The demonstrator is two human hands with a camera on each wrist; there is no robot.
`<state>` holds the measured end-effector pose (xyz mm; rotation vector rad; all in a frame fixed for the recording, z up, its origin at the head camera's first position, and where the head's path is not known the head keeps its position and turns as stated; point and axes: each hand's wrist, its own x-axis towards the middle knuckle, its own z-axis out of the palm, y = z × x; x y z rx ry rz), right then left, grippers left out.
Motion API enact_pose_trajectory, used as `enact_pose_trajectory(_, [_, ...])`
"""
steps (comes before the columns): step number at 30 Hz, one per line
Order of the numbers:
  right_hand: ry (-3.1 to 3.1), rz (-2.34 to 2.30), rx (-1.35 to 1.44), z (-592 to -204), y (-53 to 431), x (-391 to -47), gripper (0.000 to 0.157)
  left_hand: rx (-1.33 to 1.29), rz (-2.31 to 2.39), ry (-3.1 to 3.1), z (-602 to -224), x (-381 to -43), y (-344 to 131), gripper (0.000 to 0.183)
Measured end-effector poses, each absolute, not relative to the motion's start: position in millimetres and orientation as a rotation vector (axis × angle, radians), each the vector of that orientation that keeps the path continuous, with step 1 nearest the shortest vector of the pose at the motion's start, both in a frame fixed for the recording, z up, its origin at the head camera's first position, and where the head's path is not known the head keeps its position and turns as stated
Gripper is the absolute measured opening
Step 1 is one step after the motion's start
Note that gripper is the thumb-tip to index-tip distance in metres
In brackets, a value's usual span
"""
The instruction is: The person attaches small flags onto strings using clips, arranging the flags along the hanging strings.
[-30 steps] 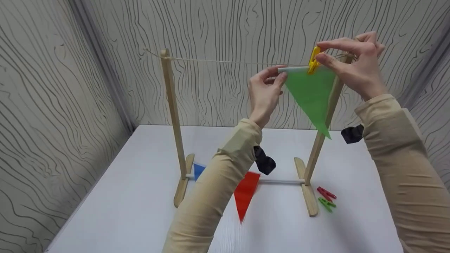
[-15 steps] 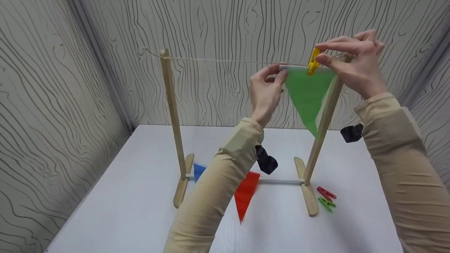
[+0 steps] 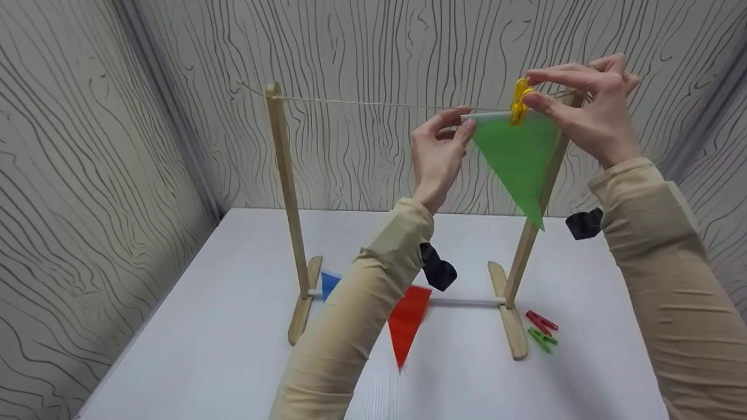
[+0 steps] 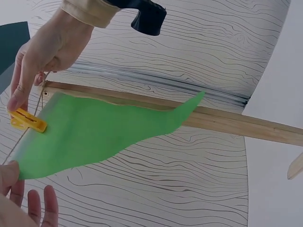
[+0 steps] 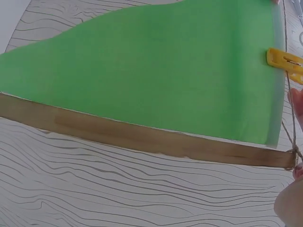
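Observation:
A green triangular pennant [image 3: 516,154] with a whitish top edge hangs at the string [image 3: 362,103], close to the right wooden post [image 3: 528,251]. Its upper left corner is pinched between the thumb and fingers of my left hand [image 3: 437,154]. On the top edge sits a yellow clothespin [image 3: 518,105], upright, its lower end over the pennant. The thumb and index finger of my right hand [image 3: 598,111] pinch its upper end. From the left wrist view, the clothespin [image 4: 29,120] bites the pennant's edge [image 4: 40,113] alongside the string. The right wrist view shows the pennant [image 5: 156,71] nearly flat.
A red pennant [image 3: 407,326] and a blue pennant [image 3: 330,284], partly behind my left sleeve, are by the stand's white crossbar [image 3: 467,301]. Red [image 3: 541,320] and green [image 3: 543,339] clothespins lie beside the right foot [image 3: 515,335]. The left post [image 3: 286,186] holds the string's other end.
The green pennant's tip swung left toward the post, then back right. Both hands rose slightly and came down again, the string with them. Both grips stay the same.

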<state>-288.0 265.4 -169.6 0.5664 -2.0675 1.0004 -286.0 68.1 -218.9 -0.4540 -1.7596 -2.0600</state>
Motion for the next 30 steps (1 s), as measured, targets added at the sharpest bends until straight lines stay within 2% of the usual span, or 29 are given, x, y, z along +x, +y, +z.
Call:
enact_pose_trajectory(11, [-1.982,0.983,0.574,-180.7,265.0,-289.3,0.038,-0.475,-1.951,-1.852,-240.5,-285.7,55.9,0.033])
enact_pose_trajectory(19, [-1.84,0.968,0.608,-193.2,263.6,-287.4,0.045,-0.444,-1.818,-2.032,-272.8,-288.6,42.1,0.039])
enact_pose_trajectory(30, [-1.777,1.016,0.468,-211.5,258.6,-273.6,0.047,-0.393,-1.655,-2.193,-319.4,-291.8,20.7,0.045])
